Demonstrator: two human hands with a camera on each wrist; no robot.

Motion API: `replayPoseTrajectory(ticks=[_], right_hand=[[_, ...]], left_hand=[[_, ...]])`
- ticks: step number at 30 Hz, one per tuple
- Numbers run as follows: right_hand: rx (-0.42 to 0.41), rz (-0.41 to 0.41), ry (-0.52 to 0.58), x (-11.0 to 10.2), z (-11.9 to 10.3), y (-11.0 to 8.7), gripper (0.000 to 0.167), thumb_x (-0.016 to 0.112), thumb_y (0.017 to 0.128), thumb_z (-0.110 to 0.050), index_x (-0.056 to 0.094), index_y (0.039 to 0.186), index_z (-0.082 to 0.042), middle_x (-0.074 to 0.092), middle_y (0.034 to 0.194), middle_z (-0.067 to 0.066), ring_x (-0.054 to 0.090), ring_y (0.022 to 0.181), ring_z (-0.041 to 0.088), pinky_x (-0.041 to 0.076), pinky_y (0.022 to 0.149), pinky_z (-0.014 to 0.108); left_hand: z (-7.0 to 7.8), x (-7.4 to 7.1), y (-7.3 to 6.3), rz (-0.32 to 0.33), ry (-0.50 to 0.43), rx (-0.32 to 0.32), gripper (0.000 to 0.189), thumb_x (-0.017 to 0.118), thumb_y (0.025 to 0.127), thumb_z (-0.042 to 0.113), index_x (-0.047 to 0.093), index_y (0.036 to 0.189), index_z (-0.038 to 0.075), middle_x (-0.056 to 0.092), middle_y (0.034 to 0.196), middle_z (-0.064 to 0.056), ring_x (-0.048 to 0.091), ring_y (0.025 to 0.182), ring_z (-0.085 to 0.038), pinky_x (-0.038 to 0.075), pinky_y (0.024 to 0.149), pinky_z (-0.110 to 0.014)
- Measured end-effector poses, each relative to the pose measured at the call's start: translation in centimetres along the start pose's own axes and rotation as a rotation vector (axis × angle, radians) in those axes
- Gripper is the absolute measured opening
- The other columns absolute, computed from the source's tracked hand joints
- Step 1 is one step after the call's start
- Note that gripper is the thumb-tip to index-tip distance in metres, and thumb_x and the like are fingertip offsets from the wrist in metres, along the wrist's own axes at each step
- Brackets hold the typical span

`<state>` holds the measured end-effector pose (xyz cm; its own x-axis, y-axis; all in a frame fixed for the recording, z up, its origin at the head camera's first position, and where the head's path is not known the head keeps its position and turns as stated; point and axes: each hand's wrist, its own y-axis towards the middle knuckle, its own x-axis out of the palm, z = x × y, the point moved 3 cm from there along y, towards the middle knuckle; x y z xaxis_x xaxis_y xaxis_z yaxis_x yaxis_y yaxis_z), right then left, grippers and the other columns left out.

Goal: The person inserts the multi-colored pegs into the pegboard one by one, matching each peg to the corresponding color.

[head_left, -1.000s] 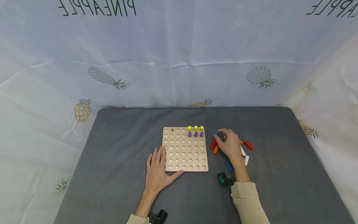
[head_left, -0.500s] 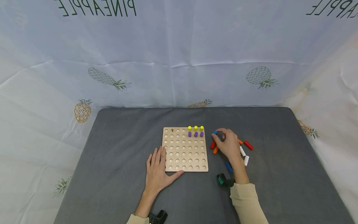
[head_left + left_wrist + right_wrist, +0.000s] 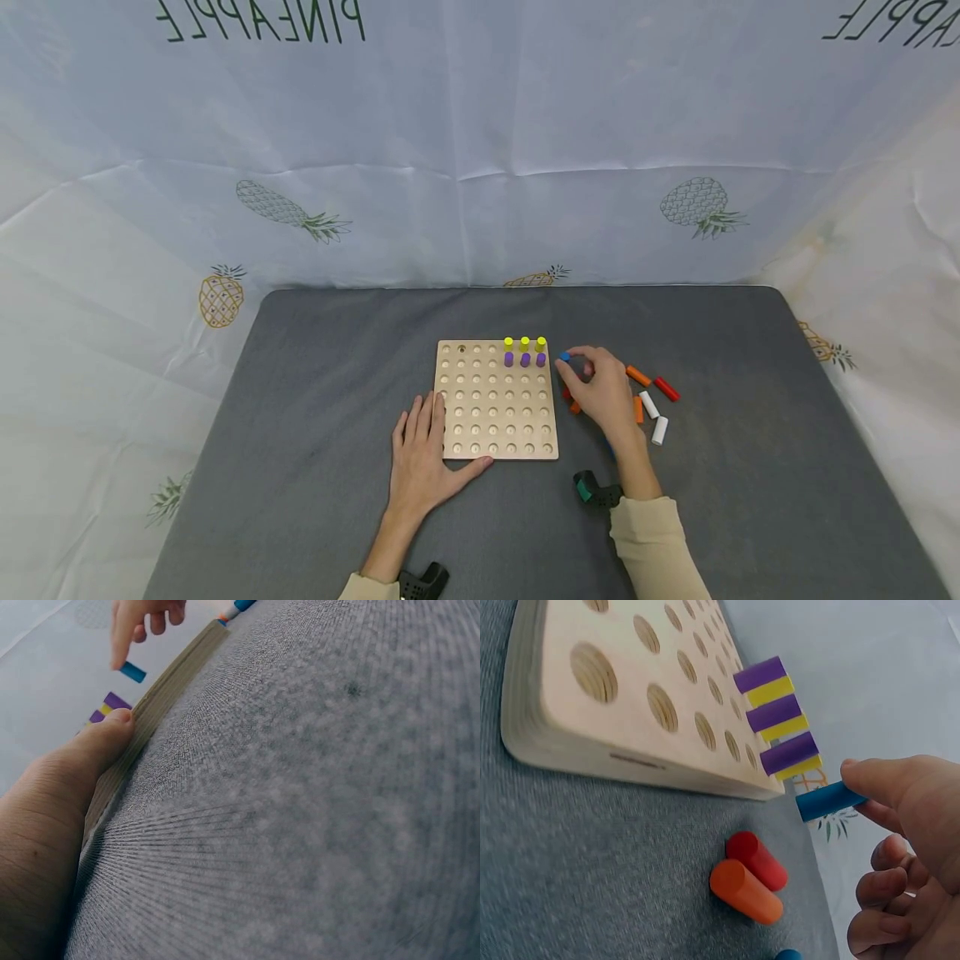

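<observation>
My right hand (image 3: pixel 609 393) pinches a blue peg (image 3: pixel 828 799) between thumb and index finger, held above the table just right of the wooden pegboard (image 3: pixel 495 421). The peg hangs tilted, its lower end free in the right wrist view. At the board's left side lies my left hand (image 3: pixel 423 467), fingers straight along the edge and thumb at the front edge. Three yellow pegs (image 3: pixel 525 342) stand in the far row at the right corner. Directly in front of them stand three purple pegs (image 3: pixel 525 360). The board's other holes in view hold no pegs.
Right of the board, loose pegs lie on the grey cloth (image 3: pixel 322 400): red (image 3: pixel 667 389), orange (image 3: pixel 638 376), white (image 3: pixel 648 405) and a partly hidden blue one (image 3: pixel 788 955). A red peg (image 3: pixel 756 859) and an orange peg (image 3: pixel 745 891) lie close by the board.
My right hand has moved left toward the board with the blue peg pinched in it, uncovering orange pegs behind it. The left hand and the board have stayed where they were.
</observation>
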<state>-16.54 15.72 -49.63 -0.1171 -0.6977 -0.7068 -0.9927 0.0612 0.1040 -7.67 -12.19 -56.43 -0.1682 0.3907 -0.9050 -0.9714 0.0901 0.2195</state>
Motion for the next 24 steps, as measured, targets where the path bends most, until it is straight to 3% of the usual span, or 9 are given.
replayPoseTrajectory(ticks=[11,24], right_hand=[[-0.028,-0.022,0.006,1.0,-1.3,-0.4,0.031,0.079,0.09,-0.026,0.076,0.111,-0.004,0.047,0.073,0.01,0.037,0.06,0.018,0.026,0.054,0.027],[-0.12,-0.026,0.16,2.8,-2.3,-0.7,0.028,0.078,0.092,-0.022,0.076,0.112,-0.003,0.046,0.07,0.011,0.033,0.053,0.01,0.029,0.051,0.023]], left_hand=[[0.1,-0.1,0.0,0.008,0.004,0.007,0.126,0.071,0.069,0.081,0.031,0.161,0.006,0.04,0.163,-0.017,0.036,0.152,-0.038,0.026,0.123,-0.058],[0.1,-0.1,0.0,0.018,0.019,0.011,0.125,0.071,0.069,0.082,0.032,0.161,0.006,0.04,0.163,-0.017,0.037,0.152,-0.037,0.027,0.123,-0.058]])
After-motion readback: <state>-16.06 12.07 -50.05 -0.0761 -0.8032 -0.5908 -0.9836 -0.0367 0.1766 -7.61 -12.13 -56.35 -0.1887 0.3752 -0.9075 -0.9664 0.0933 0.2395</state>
